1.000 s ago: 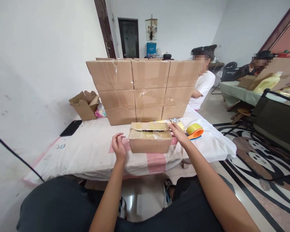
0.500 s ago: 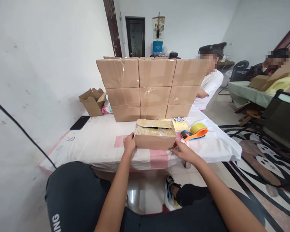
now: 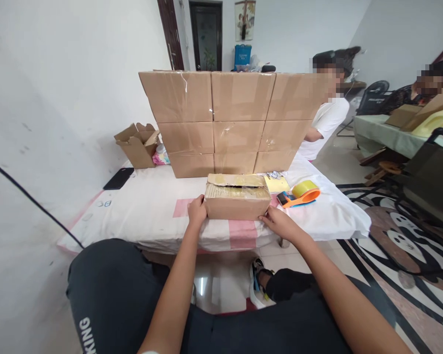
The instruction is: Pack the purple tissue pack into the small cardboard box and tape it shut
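Observation:
A small cardboard box sits near the front edge of the cloth-covered table. Its worn top carries tape, and a dark gap shows along the raised flap. My left hand grips the box's left end, and my right hand holds its lower right corner; some fingertips are hidden by the box. To the right of it lies an orange tape dispenser with a yellow roll. A yellow paper rests just behind the right end of the box.
Stacked taped cartons form a wall behind the box. At the left stand an open carton and a dark phone. One person in a white shirt is behind the stack; another sits at the far-right table.
The view has tilted slightly down, so the background sits higher in the frame. Both hands stay on the small box, which has hardly moved on the table.

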The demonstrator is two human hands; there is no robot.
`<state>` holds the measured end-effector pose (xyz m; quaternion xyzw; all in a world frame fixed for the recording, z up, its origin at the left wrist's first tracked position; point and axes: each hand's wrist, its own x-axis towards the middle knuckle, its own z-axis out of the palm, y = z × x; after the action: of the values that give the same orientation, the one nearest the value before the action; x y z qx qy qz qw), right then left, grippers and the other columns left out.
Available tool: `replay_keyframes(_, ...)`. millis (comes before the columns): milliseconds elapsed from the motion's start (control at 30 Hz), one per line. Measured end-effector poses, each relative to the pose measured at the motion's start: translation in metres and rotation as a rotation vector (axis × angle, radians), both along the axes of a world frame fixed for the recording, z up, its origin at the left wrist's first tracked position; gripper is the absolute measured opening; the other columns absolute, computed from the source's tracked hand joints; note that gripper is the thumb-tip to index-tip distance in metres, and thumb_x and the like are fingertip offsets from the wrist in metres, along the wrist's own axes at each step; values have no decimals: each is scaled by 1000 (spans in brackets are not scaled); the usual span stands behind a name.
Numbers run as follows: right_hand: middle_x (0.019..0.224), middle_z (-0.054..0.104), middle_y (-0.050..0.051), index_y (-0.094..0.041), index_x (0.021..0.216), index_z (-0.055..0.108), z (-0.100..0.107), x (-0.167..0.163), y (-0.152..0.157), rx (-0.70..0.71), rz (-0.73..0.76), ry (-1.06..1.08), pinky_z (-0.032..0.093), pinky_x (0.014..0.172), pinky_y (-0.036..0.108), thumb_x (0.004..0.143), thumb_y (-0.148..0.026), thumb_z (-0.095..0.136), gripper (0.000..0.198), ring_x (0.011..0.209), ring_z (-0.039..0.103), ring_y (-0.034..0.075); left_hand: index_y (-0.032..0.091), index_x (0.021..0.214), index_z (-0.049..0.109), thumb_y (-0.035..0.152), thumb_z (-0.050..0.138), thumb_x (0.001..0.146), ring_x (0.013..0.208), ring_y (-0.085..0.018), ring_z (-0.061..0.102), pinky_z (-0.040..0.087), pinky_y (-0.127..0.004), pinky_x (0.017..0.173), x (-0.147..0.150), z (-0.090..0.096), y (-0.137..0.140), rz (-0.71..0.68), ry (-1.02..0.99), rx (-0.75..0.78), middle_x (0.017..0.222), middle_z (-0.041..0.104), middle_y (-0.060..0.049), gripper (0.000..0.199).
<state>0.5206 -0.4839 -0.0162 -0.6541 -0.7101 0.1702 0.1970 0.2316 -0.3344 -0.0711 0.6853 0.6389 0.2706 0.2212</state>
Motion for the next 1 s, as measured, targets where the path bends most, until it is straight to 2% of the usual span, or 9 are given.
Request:
replay_keyframes(267, 116, 69, 16, -14, 114, 55, -6, 3, 5, -10, 0, -54, 48, 88, 32, 96, -23, 56, 20, 106, 67, 27, 24, 99, 73, 25, 46, 97, 105, -27, 70, 40, -34, 82, 1, 0, -1, -6, -4, 20, 106, 78, -12, 27)
replay_keyframes(633, 120, 68, 19, -12, 117, 54, 1, -3, 3, -33, -21, -75, 49, 88, 33, 96, -23, 55, 24, 109, 68, 29, 24, 101, 73, 29, 43, 100, 103, -26, 70, 39, -33, 79, 1, 2, -1, -8, -3, 26, 107, 78, -11, 30)
replay_keyframes(1000, 110, 70, 16, -13, 112, 55, -1, -1, 5, -39, -23, -94, 48, 82, 31, 97, -26, 56, 20, 100, 68, 27, 24, 100, 73, 31, 43, 100, 103, -27, 69, 40, -34, 80, 0, 1, 0, 4, 8, 21, 106, 78, -11, 30)
